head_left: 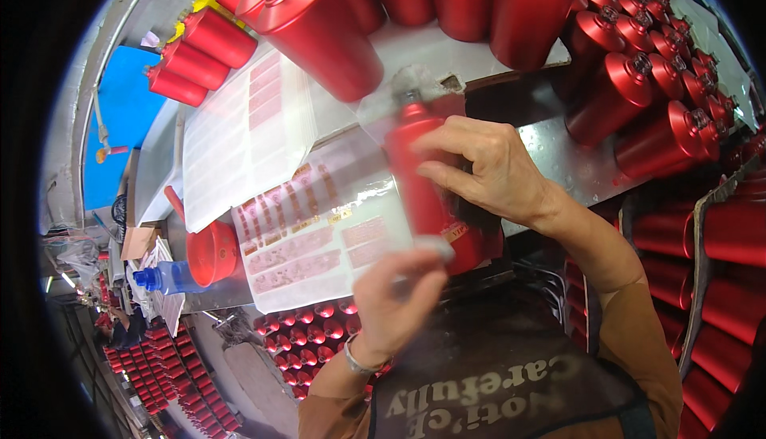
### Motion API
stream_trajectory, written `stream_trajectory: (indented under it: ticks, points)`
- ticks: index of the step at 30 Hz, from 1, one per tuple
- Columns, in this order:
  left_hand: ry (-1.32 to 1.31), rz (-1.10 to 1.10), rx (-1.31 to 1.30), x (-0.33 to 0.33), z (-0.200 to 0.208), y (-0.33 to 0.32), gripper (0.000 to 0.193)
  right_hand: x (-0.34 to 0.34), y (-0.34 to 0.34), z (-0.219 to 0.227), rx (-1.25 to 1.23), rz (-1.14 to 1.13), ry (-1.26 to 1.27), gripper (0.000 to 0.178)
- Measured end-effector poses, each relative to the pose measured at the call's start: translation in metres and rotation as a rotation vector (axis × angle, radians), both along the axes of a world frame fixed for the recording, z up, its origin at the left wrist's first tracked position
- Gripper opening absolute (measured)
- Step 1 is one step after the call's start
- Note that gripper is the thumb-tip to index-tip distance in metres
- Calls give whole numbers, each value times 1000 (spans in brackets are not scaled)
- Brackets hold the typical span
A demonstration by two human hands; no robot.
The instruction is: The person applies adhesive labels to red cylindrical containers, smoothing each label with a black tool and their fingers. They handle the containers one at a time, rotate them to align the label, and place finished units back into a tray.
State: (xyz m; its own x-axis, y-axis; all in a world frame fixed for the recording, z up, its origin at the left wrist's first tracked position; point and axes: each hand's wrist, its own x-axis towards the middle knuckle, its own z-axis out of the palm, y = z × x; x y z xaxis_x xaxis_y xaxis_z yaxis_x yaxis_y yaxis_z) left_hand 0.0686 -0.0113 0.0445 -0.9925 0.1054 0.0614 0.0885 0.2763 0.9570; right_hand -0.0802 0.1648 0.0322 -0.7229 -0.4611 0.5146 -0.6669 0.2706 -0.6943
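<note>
A red bottle (417, 172) with a narrow neck lies tilted before me, with a small gold label near its base. My right hand (495, 169) is over its upper body, fingers curled and thumb close to the forefinger; anything pinched there is too small to make out. Beside the bottle's base is my left hand (399, 295), smeared by motion, with something white at a fingertip. Left of the bottle lies a clear decal sheet (311, 235) printed with reddish strips and small gold labels.
Tall red bottles (323, 36) stand along the back, with more packed at the right (610, 96). White sheets (239, 132) lie at the left. Near them are a red cup (212, 254) and a clear bottle with a blue cap (171, 277). Red bottles in partitioned boxes (730, 279) flank my right arm.
</note>
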Motion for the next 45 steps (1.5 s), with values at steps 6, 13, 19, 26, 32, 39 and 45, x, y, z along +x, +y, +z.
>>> stream_trajectory:
  ticks: [6, 13, 19, 26, 32, 39, 45]
  points:
    - [219, 143, -284, -53, -27, 10, 100, -2, 0, -3, -69, -132, -137, 44]
    - [-34, 55, 111, -50, -35, 5, 108, -11, 12, -11, -19, -250, -347, 50]
    - [-63, 47, 274, -52, -37, 13, 99, -7, 16, -3, 90, -143, -455, 64]
    - [-75, 77, 311, -53, -44, 16, 95, -7, 9, 8, 197, -207, -343, 67]
    - [-69, 106, 306, -55, -50, 13, 96, -10, 1, 8, 249, -255, -285, 63]
    - [-58, 94, 323, -56, -50, 11, 96, -10, 0, 6, 250, -260, -310, 62]
    - [-54, 74, 380, -56, -46, 11, 98, -7, 5, 4, 163, -210, -366, 67]
